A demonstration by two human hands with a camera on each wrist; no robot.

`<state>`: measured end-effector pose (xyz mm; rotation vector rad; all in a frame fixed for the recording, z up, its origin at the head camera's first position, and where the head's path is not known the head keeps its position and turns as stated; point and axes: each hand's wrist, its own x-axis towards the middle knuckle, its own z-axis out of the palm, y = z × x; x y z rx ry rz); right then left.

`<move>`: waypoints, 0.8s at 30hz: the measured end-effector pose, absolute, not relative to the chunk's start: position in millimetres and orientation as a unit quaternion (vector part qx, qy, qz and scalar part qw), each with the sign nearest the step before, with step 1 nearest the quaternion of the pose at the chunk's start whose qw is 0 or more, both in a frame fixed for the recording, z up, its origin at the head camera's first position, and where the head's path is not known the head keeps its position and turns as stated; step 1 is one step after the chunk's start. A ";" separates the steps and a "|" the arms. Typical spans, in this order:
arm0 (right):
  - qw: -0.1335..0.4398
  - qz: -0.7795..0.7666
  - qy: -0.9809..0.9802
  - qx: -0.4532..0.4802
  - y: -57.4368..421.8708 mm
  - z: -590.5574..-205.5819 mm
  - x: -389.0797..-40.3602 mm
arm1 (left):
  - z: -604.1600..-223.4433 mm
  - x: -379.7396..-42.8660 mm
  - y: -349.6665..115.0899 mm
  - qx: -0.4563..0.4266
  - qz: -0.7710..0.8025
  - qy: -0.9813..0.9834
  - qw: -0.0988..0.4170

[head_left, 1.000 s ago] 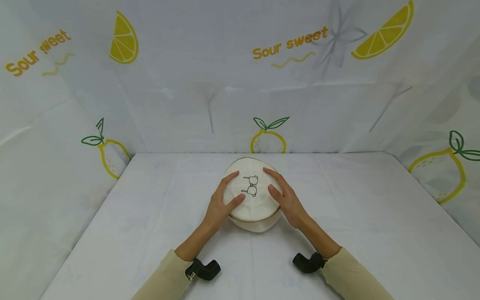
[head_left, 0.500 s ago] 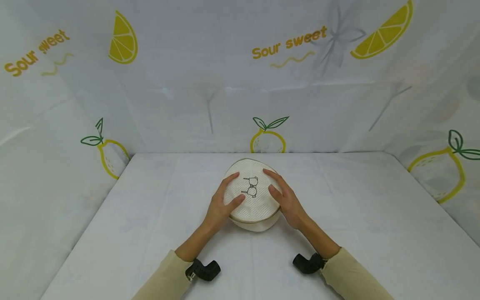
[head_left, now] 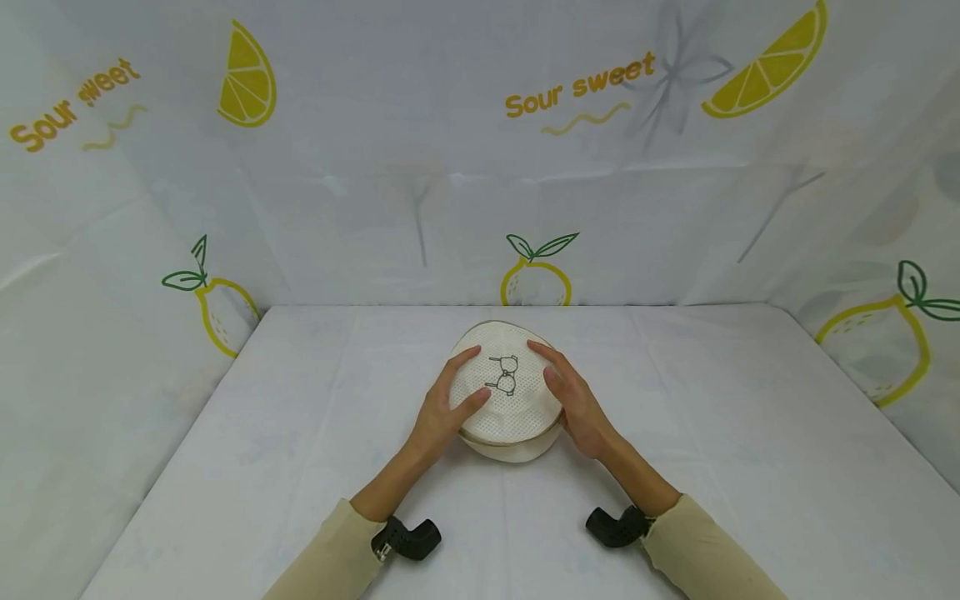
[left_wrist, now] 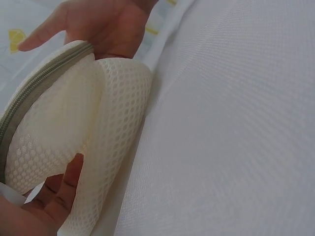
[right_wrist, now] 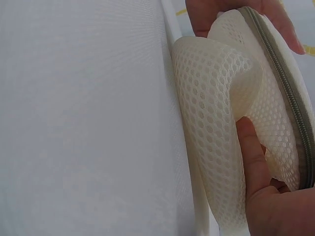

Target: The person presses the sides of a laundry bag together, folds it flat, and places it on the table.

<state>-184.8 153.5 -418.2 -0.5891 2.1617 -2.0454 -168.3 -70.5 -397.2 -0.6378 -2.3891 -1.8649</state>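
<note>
Near the white desk's [head_left: 300,400] far edge, midway between the side edges, a cream mesh bag [head_left: 517,421] lies between 2 hands: the left hand [head_left: 442,406] and right hand [head_left: 582,410], partly curled, grip its opposite sides. A zip [right_wrist: 289,88] curves along its rim; a glasses drawing [head_left: 506,384] marks its top.

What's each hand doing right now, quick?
Left hand: holding one side of the zippered mesh laundry bag.
Right hand: holding its opposite side.

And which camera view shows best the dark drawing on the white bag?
The head view: it faces the top of the bag, so the whole drawing shows. Both wrist views show none of it, only the mesh side and zipper.
</note>
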 end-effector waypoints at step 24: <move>0.080 -0.727 0.650 -0.205 151.3 -418.7 -185.5 | -390.4 -172.2 -77.2 -0.205 -0.606 -0.767 -0.059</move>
